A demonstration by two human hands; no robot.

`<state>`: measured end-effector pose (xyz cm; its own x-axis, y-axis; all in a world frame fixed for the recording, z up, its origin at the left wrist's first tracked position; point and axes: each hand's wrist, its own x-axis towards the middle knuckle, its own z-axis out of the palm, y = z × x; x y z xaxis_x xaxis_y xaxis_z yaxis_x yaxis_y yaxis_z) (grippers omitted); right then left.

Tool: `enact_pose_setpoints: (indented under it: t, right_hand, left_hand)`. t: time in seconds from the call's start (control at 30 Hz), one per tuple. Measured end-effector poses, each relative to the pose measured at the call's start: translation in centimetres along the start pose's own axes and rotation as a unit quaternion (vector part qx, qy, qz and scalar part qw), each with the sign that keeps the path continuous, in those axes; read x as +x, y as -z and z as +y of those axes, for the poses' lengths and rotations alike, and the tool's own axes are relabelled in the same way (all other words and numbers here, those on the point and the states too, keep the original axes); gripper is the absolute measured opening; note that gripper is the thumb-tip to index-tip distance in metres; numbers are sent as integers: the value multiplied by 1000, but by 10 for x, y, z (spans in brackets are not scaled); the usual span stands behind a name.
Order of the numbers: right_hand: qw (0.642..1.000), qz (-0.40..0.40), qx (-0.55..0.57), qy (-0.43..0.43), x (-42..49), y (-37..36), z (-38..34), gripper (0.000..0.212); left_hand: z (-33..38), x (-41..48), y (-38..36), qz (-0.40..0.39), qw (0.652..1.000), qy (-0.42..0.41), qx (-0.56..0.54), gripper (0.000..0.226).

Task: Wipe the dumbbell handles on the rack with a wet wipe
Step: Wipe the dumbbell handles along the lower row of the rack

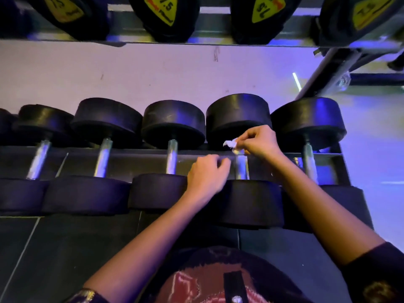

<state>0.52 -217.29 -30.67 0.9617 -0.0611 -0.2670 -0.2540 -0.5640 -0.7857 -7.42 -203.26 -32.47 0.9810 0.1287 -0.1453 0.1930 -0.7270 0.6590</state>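
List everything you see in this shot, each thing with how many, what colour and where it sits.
lower dumbbells: five with handles showing, black heads and silver handles, lower rack row
upper dumbbells: four, black with yellow labels, upper shelf
rack: one, dark metal, against the pale wall
wet wipe: one, white, above the fourth handle from the left
left hand: one, fingers curled, beside that handle
right hand: one, pinching the wet wipe

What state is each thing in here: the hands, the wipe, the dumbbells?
wet wipe: crumpled, at the far end of one handle.
right hand: pinches the wet wipe.
left hand: fingers curled beside that handle, grip unclear.
handle: metal mostly bare below the wipe.
lower dumbbells: lying in a row on the rack.
upper dumbbells: racked, labelled 7.5.
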Motion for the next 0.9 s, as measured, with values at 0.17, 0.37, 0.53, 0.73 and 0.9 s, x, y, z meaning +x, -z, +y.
enact_pose_setpoints:
  t: [0.17, 0.37, 0.53, 0.73, 0.9]
  right_hand:
    - [998, -1, -53, 20, 12, 26, 37, 19]
    - [995, -6, -74, 63, 22, 17, 49, 12]
    - [989, -34, -119, 82, 27, 5, 48, 14]
    - [980, -103, -162, 44, 5, 4, 71, 9]
    - [994, -20, -93, 55, 13, 5, 61, 4]
  left_hand:
    - [31, -10, -41, 9, 999, 43, -20, 41]
    - [43, -15, -53, 54, 994, 94, -16, 46]
    - [35, -11, -54, 61, 992, 95, -48, 51]
    - [31, -9, -52, 34, 996, 70, -50, 48]
    - [29, -6, -52, 11, 999, 41, -29, 46]
